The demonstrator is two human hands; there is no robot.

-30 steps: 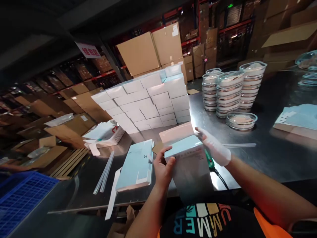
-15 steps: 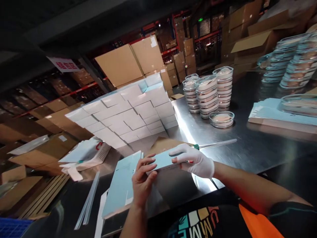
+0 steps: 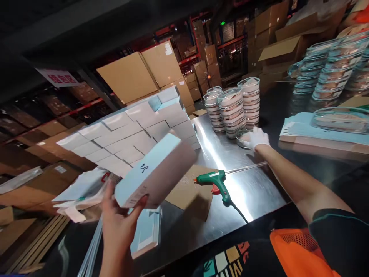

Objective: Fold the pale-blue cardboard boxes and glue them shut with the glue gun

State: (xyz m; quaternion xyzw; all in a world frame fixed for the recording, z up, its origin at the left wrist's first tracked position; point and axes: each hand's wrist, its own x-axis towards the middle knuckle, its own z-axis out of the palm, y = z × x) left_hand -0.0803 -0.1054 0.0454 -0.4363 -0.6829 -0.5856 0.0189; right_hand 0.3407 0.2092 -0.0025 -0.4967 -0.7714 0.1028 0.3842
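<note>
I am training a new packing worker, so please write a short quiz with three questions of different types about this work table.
1. True or false: the left hand holds a pale blue box above the table.
2. Multiple choice: the gloved right hand touches A) the green glue gun, B) a clear lidded dish beside the stacks of dishes, C) the wall of white boxes.
3. On what does the front of the glue gun lie?

Key:
1. True.
2. B.
3. On a flat brown cardboard sheet.
</note>
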